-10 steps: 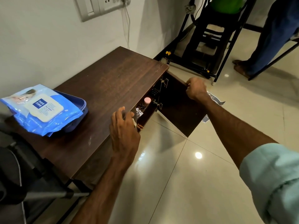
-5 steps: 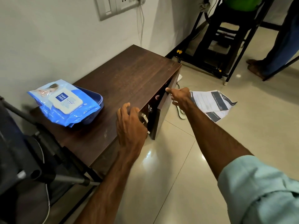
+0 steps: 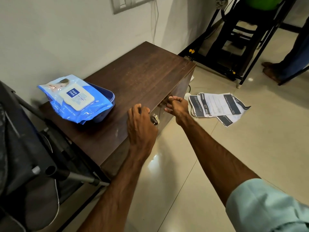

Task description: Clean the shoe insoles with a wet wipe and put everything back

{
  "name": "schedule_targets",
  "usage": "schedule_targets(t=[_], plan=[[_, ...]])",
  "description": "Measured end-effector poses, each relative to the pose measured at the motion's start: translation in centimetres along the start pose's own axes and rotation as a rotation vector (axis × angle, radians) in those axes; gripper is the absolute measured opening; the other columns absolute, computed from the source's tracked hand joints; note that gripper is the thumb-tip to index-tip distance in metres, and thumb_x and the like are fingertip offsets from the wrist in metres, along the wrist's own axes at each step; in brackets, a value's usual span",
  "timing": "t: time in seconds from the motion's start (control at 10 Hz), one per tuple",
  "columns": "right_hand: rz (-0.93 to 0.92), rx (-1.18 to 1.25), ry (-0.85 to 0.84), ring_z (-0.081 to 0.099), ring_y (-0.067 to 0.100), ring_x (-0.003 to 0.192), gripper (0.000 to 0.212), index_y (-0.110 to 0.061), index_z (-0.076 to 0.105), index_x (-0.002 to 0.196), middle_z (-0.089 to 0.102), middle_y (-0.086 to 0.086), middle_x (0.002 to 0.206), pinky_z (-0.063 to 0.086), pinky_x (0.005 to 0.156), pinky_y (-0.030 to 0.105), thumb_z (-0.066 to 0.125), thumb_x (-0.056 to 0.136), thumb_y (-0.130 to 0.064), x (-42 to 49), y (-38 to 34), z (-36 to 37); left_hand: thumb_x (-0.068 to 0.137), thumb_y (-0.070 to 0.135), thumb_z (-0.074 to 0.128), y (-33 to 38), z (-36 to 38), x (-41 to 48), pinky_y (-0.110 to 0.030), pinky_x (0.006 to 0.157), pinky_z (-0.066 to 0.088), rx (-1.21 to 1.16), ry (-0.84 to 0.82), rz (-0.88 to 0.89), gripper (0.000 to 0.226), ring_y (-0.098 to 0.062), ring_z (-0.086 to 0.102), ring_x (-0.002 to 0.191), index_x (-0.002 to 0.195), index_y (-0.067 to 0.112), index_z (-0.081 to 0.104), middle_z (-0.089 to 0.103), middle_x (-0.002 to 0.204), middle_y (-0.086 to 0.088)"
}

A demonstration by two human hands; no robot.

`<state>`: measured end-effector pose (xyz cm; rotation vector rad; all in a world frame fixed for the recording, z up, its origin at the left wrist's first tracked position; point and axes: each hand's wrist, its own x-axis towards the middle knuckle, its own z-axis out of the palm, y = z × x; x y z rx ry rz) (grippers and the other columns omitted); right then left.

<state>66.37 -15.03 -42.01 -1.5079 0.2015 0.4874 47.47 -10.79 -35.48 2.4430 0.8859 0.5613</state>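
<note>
The cabinet (image 3: 142,76) door, open a second ago, is now shut. The right hand (image 3: 177,107) hovers spread and empty; the left hand (image 3: 142,124) rests on the edge, holding nothing. Wipes (image 3: 75,97) sit on top; the insoles are not visible, probably stowed away.

indoor room, looks like a home or small office corner. glossy beige floor tiles (image 3: 217,164), plain white wall (image 3: 50,39) with switch plate (image 3: 127,3) and hanging cable, low dark wood cabinet (image 3: 142,72), printed papers (image 3: 217,106) on the floor, black metal stand (image 3: 234,47) behind.
</note>
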Motion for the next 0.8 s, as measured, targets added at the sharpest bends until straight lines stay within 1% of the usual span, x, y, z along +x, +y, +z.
schedule_targets(t=[0.1,0.2,0.3,0.4,0.5,0.6,0.7,0.8], plan=[[-0.002,0.016,0.005,0.075,0.025,0.096,0.028,-0.008,0.060,0.124,0.071,0.015,0.117,0.062,0.063,0.031,0.068,0.098,-0.013,-0.8,1.4,0.4,0.081,0.006,0.066,-0.1,0.1,0.1,-0.038,0.100,0.042,0.030,-0.008,0.003,0.038,-0.029,0.046,0.128,0.118,0.010,0.064,0.053,0.138,-0.013],[-0.005,0.036,0.012,0.073,0.024,0.100,0.029,-0.010,0.060,0.124,0.069,0.014,0.119,0.063,0.064,0.031,0.070,0.097,-0.012,-1.6,2.4,0.8,0.084,0.007,0.068,-0.3,0.3,0.2,-0.033,0.101,0.040,0.077,-0.029,-0.009,0.041,-0.026,0.042,0.131,0.124,0.012,0.061,0.050,0.141,-0.011],[-0.014,0.015,0.001,0.074,0.024,0.098,0.030,-0.013,0.061,0.122,0.069,0.014,0.119,0.063,0.066,0.032,0.073,0.095,-0.015,-2.6,3.5,0.9,0.086,0.008,0.067,-0.3,0.6,0.2,-0.031,0.102,0.039,0.103,-0.032,-0.002,0.043,-0.025,0.041,0.132,0.128,0.012,0.058,0.050,0.142,-0.011],[-0.055,-0.046,-0.010,0.073,0.023,0.099,0.031,-0.014,0.061,0.122,0.072,0.008,0.108,0.064,0.082,0.040,0.074,0.094,-0.017,-3.9,4.6,0.9,0.085,0.007,0.067,-0.4,0.6,0.1,-0.031,0.102,0.039,0.124,-0.039,0.010,0.047,-0.025,0.040,0.132,0.131,0.011,0.056,0.049,0.142,-0.012],[-0.111,-0.162,-0.016,0.069,0.013,0.092,0.035,-0.013,0.062,0.126,0.070,-0.006,0.091,0.060,0.092,0.037,0.074,0.093,-0.017,-6.1,5.1,1.2,0.085,0.007,0.066,-0.4,0.4,-0.4,-0.032,0.103,0.041,0.113,-0.042,0.021,0.049,-0.025,0.041,0.131,0.132,0.010,0.055,0.049,0.142,-0.013],[-0.211,-0.309,-0.045,0.067,0.020,0.106,0.042,-0.008,0.060,0.132,0.071,0.006,0.115,0.056,0.099,0.039,0.074,0.093,-0.015,-9.1,5.0,1.8,0.089,0.015,0.066,-0.3,-0.3,-1.2,-0.032,0.100,0.043,0.095,-0.074,0.021,0.043,-0.025,0.046,0.122,0.130,0.007,0.057,0.054,0.134,-0.014],[-0.335,-0.433,-0.008,0.066,0.022,0.110,0.038,-0.007,0.065,0.128,0.070,0.007,0.120,0.054,0.101,0.040,0.072,0.091,-0.013,-12.7,4.1,2.8,0.092,0.020,0.066,-1.0,-2.2,-2.4,-0.034,0.097,0.044,0.079,-0.079,0.017,0.032,-0.027,0.052,0.115,0.119,0.004,0.063,0.060,0.123,-0.015],[-0.430,-0.403,-0.005,0.068,0.019,0.100,0.030,-0.018,0.069,0.116,0.071,0.003,0.109,0.057,0.095,0.044,0.067,0.087,-0.009,-15.4,3.0,3.6,0.090,0.013,0.067,-1.4,-5.6,-3.9,-0.042,0.098,0.045,0.068,-0.023,0.041,0.028,-0.035,0.056,0.113,0.114,-0.001,0.065,0.063,0.118,-0.021]])
